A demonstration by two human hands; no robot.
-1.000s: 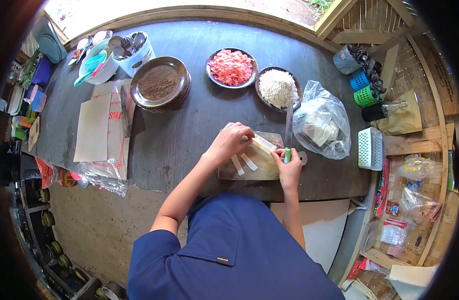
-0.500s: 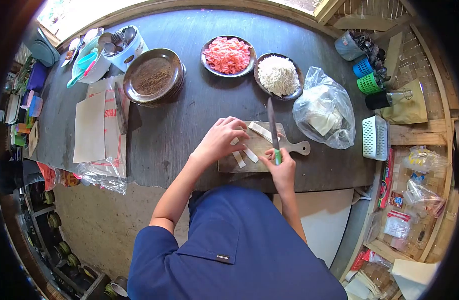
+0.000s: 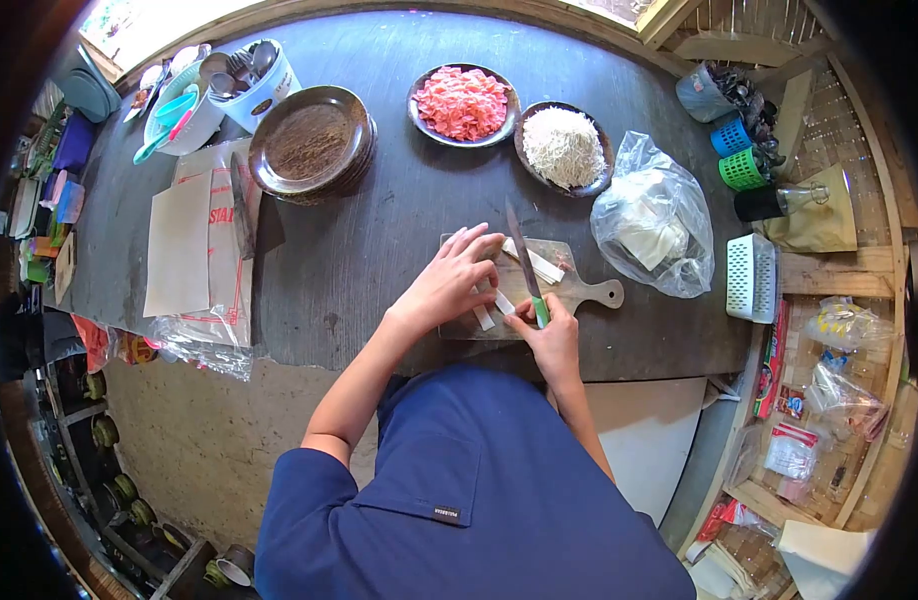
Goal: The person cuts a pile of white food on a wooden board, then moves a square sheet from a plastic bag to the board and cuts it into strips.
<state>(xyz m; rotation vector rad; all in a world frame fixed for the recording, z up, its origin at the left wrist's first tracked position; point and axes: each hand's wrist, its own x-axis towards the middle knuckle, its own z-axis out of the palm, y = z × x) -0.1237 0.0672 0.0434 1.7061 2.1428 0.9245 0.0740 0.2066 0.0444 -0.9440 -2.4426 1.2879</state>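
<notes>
On the cutting board (image 3: 577,292), right hand (image 3: 549,338) grips the knife (image 3: 519,248), now swung leftward; left hand (image 3: 451,282) lies open

Wooden cutting board (image 3: 579,292), matt dark table (image 3: 379,250)

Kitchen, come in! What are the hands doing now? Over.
Left hand flat on white strips. Right hand grips knife, blade over board. Bag right of board, apart from blade.

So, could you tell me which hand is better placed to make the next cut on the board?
Probably the right: the right hand grips the green-handled knife, its blade over the cutting board, while the left hand rests on the white strips, steadying them.
</notes>
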